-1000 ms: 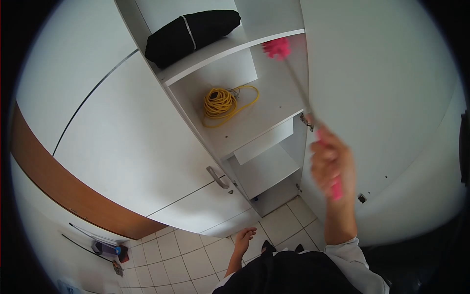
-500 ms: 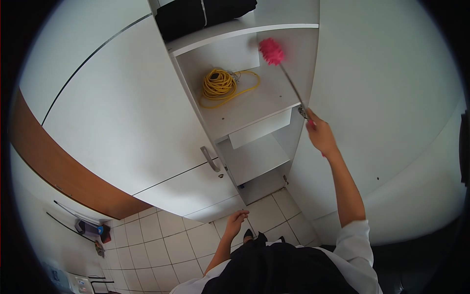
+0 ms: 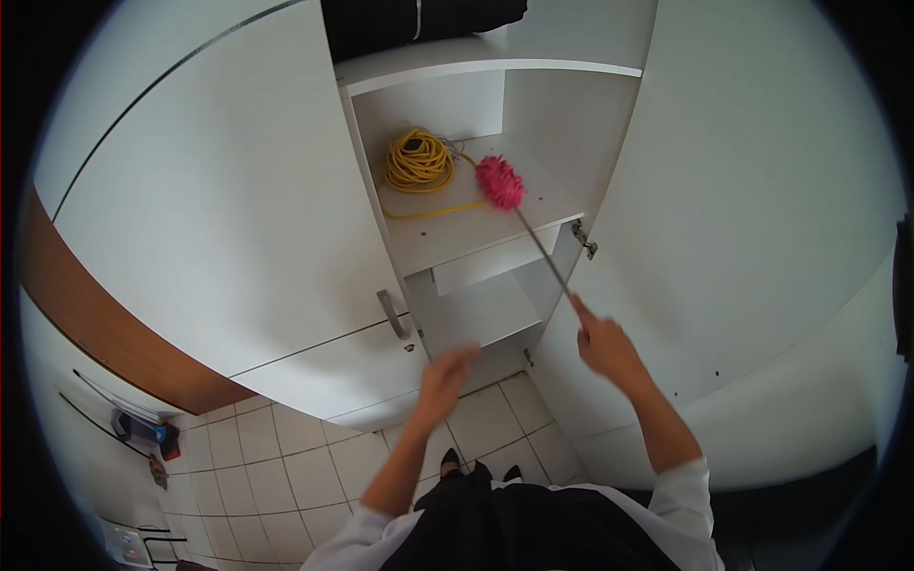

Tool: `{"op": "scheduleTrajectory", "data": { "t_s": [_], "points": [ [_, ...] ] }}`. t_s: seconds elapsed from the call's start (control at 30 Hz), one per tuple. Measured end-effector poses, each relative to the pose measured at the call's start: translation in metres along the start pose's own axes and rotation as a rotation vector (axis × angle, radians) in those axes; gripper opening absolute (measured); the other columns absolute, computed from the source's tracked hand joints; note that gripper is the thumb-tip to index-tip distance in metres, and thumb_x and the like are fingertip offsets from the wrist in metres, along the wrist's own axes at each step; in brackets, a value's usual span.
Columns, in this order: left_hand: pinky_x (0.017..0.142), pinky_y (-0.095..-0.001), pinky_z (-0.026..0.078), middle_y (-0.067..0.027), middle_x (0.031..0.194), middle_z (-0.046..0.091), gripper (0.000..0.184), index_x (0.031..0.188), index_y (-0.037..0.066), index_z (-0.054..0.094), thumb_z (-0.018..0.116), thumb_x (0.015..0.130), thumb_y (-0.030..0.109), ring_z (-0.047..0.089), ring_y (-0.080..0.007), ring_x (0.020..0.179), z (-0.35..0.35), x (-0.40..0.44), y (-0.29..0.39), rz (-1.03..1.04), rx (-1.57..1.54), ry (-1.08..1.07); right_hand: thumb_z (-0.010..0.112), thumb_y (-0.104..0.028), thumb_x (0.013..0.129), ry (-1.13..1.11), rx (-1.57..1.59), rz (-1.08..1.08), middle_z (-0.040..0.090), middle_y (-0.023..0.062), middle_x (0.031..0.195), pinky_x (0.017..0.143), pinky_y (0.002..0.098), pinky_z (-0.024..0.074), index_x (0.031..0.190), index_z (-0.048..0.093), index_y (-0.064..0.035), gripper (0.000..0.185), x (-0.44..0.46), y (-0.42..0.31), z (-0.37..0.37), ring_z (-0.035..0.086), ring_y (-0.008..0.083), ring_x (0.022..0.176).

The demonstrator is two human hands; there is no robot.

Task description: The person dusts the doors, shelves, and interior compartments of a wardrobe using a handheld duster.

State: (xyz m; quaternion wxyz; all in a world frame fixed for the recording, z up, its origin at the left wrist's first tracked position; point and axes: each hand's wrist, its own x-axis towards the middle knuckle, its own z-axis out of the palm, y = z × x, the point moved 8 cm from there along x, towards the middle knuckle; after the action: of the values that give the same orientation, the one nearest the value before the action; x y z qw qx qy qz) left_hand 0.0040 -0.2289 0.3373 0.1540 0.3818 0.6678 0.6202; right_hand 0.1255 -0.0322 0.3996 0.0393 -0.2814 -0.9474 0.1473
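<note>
My right hand (image 3: 609,350) is closed around the handle of a duster with a thin metal rod and a pink fluffy head (image 3: 501,182). That head is over the cabinet's middle shelf (image 3: 457,233), close to the loose end of a coiled yellow cable (image 3: 417,164). My left hand (image 3: 446,381), a little blurred, hangs in front of the lower compartment. Its fingers stretch forward, and nothing shows in them.
Rolled black fabric (image 3: 438,17) with a pale tie lies on the upper shelf. An open cabinet door (image 3: 743,190) stands at right; a closed one (image 3: 238,209) with a handle (image 3: 391,315) is at left. Cleaning gear (image 3: 143,428) sits by the left wall.
The duster head has come down from the compartment's right side wall to the shelf, nearer the cable. My right hand has moved lower, and my left hand has risen toward the cabinet.
</note>
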Motion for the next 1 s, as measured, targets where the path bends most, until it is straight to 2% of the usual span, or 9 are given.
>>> {"op": "scheduleTrajectory", "data": {
  "t_s": [0.07,0.1,0.2,0.33,0.43,0.67,0.77,0.83,1.0],
  "points": [
    [0.079,-0.0329,0.039,-0.0126,0.097,0.054,0.025,0.097,0.002,0.052,0.042,0.074,0.003,0.05,-0.0266,0.092,-0.008,0.071,0.04,0.342,0.316,0.149,0.046,-0.004,0.074,0.034,0.147,-0.073,0.049,0.0157,0.055,0.056,0.0318,0.0432,0.122,0.034,-0.0138,0.051,-0.045,-0.012,-0.018,0.05,0.0255,0.049],
    [0.081,-0.0367,0.037,-0.0144,0.103,0.051,0.027,0.099,0.004,0.05,0.043,0.072,0.003,0.045,-0.0303,0.098,-0.004,0.108,0.036,0.337,0.534,0.16,0.046,-0.004,0.074,0.028,0.141,-0.067,0.049,0.0157,0.055,0.056,0.0318,0.0432,0.122,0.034,-0.0138,0.051,-0.054,-0.007,-0.022,0.05,0.0255,0.049],
    [0.09,-0.057,0.019,-0.0165,0.126,0.027,0.034,0.103,0.002,0.048,0.042,0.072,0.013,0.024,-0.0305,0.117,0.011,0.197,0.001,-0.044,1.178,-0.014,0.048,0.0,0.073,0.14,0.46,-0.079,0.039,0.0082,0.049,0.049,0.0215,0.0363,0.121,0.037,-0.0122,0.051,-0.065,0.013,-0.042,0.036,0.014,0.044],
    [0.089,-0.0626,0.01,-0.0145,0.131,0.017,0.039,0.108,0.001,0.045,0.039,0.073,0.017,0.013,-0.0283,0.122,-0.005,0.258,-0.01,-0.212,1.301,-0.1,0.047,0.002,0.073,0.373,0.466,0.134,0.033,0.0073,0.048,0.046,0.0185,0.0299,0.119,0.039,-0.0107,0.049,-0.056,0.039,-0.053,0.027,0.0115,0.045],
    [0.09,-0.0616,0.009,-0.011,0.134,0.011,0.042,0.113,0.003,0.042,0.039,0.075,0.02,0.007,-0.0281,0.124,-0.032,0.293,-0.021,-0.321,1.274,-0.074,0.05,-0.004,0.073,0.374,0.218,-0.003,0.05,0.017,0.055,0.049,0.0334,0.0428,0.12,0.037,-0.0144,0.049,-0.03,0.026,-0.043,0.049,0.0312,0.047],
    [0.087,-0.0647,0.009,-0.0063,0.136,0.002,0.043,0.117,0.026,0.04,0.045,0.074,0.022,0.002,-0.0264,0.125,-0.068,0.334,0.004,-0.196,1.519,0.083,0.048,-0.015,0.077,0.422,-0.004,0.101,0.053,0.0164,0.058,0.053,0.0407,0.043,0.119,0.036,-0.017,0.043,0.092,0.029,-0.016,0.052,0.0317,0.052],
    [0.086,-0.0663,0.006,-0.006,0.136,0.001,0.038,0.112,0.034,0.043,0.046,0.075,0.026,0.002,-0.0278,0.124,-0.07,0.359,-0.015,-0.13,1.521,0.119,0.045,-0.017,0.078,0.34,-0.065,0.083,0.055,0.0149,0.06,0.054,0.0405,0.0444,0.12,0.034,-0.0168,0.043,0.12,0.021,0.007,0.054,0.0324,0.056],
    [0.086,-0.0662,0.006,-0.0065,0.136,0.001,0.036,0.111,0.037,0.043,0.046,0.076,0.028,0.002,-0.0289,0.124,-0.068,0.369,-0.02,-0.1,1.54,0.138,0.044,-0.015,0.078,0.252,0.119,0.027,0.054,0.0165,0.061,0.057,0.0413,0.0439,0.12,0.034,-0.0175,0.043,0.106,0.007,0.012,0.053,0.0341,0.057],
    [0.086,-0.0665,0.007,-0.0074,0.136,0.001,0.038,0.115,0.038,0.039,0.043,0.078,0.029,0.004,-0.0303,0.124,-0.075,0.383,-0.017,-0.185,1.533,0.091,0.048,-0.009,0.075,-0.179,0.453,-0.087,0.05,0.0151,0.057,0.055,0.0332,0.0425,0.119,0.038,-0.0181,0.047,-0.039,-0.007,0.0,0.049,0.0299,0.051]
  ]
}}
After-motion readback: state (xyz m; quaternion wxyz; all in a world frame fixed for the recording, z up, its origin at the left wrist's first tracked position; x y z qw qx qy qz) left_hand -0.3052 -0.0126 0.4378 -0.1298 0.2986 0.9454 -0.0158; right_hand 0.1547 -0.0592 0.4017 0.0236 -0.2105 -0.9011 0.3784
